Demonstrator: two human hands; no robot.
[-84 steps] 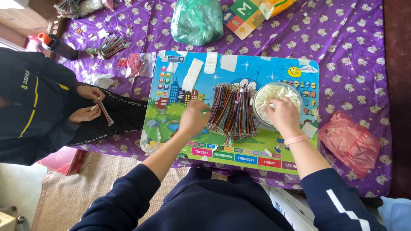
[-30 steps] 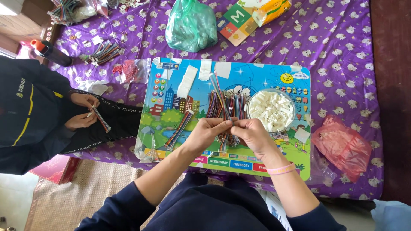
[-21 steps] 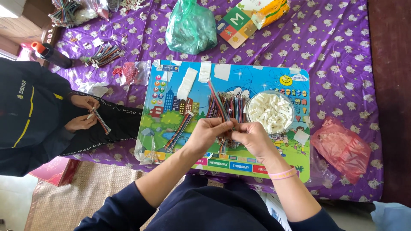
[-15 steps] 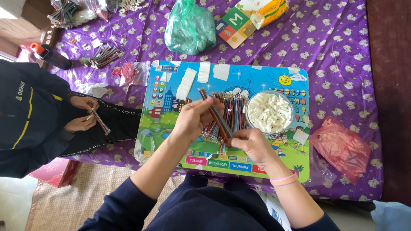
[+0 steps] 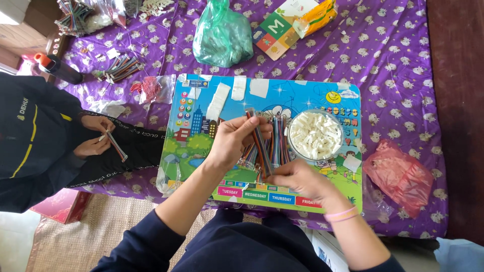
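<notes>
Left hand (image 5: 233, 141) and right hand (image 5: 297, 179) grip one wire strip (image 5: 260, 146) at frame centre. A slack grip would likely drop it into the wire pile (image 5: 275, 143).

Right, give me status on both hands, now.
Left hand and right hand both gripping one strip of multicoloured ribbon wires, held above the colourful cartoon board. Clear bowl of white connectors beside. Nothing obstructing.

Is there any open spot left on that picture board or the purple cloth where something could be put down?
The colourful board is bare at its left, beside the left hand. The purple cloth is open right of the board. Middle is crowded: wire bundle, bowl of white pieces, right hand.
</notes>
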